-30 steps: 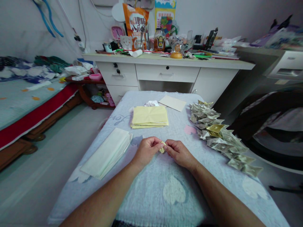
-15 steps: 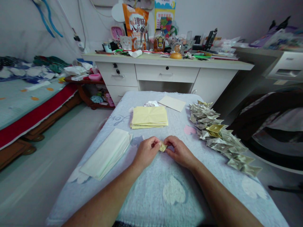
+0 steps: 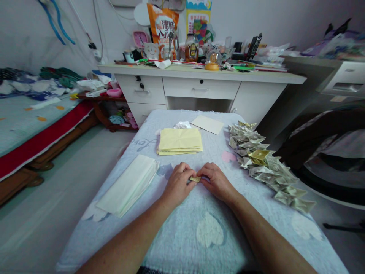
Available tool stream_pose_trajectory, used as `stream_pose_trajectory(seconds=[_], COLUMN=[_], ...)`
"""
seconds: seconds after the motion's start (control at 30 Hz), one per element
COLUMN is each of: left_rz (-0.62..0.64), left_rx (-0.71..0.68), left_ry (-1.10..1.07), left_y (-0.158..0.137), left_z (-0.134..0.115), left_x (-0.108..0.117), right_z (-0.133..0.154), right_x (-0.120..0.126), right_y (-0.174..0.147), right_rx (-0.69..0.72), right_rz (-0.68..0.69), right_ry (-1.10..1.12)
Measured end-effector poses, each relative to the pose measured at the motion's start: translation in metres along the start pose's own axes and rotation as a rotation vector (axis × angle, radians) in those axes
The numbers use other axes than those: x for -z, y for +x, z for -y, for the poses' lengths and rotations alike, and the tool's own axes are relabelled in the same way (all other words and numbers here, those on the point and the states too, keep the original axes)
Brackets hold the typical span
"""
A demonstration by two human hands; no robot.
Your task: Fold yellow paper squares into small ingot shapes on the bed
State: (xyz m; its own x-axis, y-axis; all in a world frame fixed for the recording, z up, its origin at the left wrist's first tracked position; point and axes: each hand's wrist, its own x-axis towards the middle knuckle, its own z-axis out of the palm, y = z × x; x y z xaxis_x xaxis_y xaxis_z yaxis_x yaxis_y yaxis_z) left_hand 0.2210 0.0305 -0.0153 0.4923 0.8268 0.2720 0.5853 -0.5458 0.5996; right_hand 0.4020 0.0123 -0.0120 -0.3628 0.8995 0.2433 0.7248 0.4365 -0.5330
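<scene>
Between my two hands is a small folded piece of yellow paper (image 3: 195,179), mostly covered by fingers. My left hand (image 3: 179,182) pinches its left side between thumb and fingers. On the other side, my right hand (image 3: 215,181) is closed on the right edge, thumb below and fingertips above. Beyond the hands lies a stack of yellow paper sheets (image 3: 180,141). To the left rests a pile of long pale paper (image 3: 129,184). Rows of folded paper pieces (image 3: 265,167) with pointed ends stand along the right, one of them a brighter gold (image 3: 259,156).
A pale card (image 3: 207,125) and a crumpled white tissue (image 3: 182,125) lie at the far end of the cloth-covered table (image 3: 211,228). Behind stands a white desk (image 3: 199,88) crowded with jars and packets. A bed (image 3: 42,125) is at left, a washing machine (image 3: 342,83) at right.
My left hand has turned slightly, its fingers rising over the paper. The folded paper shows a flatter, narrower shape than before. Everything else stays put.
</scene>
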Motion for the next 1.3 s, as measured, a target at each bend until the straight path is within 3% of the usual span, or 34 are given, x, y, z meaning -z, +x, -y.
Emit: stream_pose_trajectory(seconds=[0.43, 1.0, 1.3], left_rz=[0.029, 0.029, -0.019], left_rx=[-0.032, -0.006, 0.034], left_ry=[0.031, 0.031, 0.037], left_y=[-0.0011, 0.0011, 0.0014], left_z=[0.0036, 0.0002, 0.001], left_x=[-0.0016, 0.0005, -0.0032], right_z=[0.0001, 0.0008, 0.0024], right_x=[-0.0026, -0.0034, -0.0033], right_y=[0.0004, 0.0021, 0.0085], right_rx=[0.069, -0.043, -0.079], right_rz=[-0.001, -0.011, 0.067], right_ry=[-0.034, -0.043, -0.13])
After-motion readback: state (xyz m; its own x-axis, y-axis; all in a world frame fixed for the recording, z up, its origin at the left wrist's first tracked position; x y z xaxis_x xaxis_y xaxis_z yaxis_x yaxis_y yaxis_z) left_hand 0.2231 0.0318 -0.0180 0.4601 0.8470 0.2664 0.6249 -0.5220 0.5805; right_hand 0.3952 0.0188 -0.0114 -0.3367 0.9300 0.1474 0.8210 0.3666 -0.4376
